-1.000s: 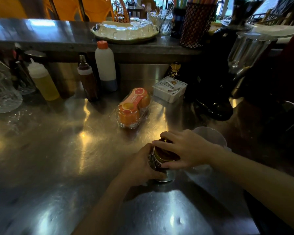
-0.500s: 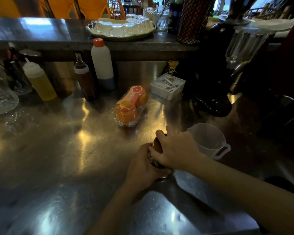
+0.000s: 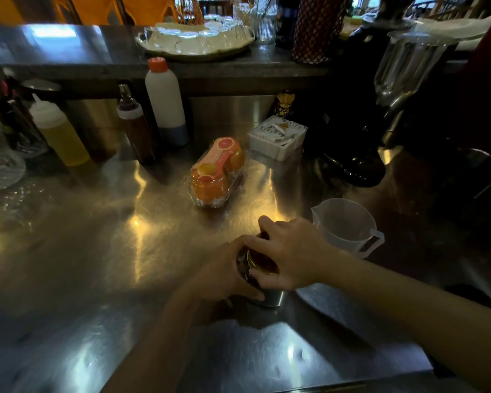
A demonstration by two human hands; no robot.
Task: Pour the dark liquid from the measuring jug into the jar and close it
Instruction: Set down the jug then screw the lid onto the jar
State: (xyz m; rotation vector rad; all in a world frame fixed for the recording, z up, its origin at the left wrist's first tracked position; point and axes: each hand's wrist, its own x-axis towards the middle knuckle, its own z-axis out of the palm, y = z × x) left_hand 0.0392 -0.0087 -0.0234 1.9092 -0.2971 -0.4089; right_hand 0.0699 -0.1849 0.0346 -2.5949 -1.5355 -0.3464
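On the steel counter (image 3: 97, 265) both hands close on 1 jar (image 3: 268, 297): the left hand (image 3: 224, 273) wraps its side, fingers curled round the glass, and the right hand (image 3: 289, 253) sits over the top, fingers clamped on the gold lid (image 3: 260, 263). The jar stands upright (its contents are mostly hidden by the hands, and look dark where they show). Just right of the grip and a little beyond it, the clear measuring jug (image 3: 345, 225) stands upright, looking empty, handle toward the person, apart from the right wrist. Beyond the grip lies a clear pack of 2 oranges (image 3: 217, 174). Further back and to the left stand a brown bottle (image 3: 138, 131), a white bottle with an orange cap (image 3: 166, 100) and a yellow squeeze bottle (image 3: 58, 134); a white box of sachets (image 3: 277, 136) sits behind the oranges to the right.
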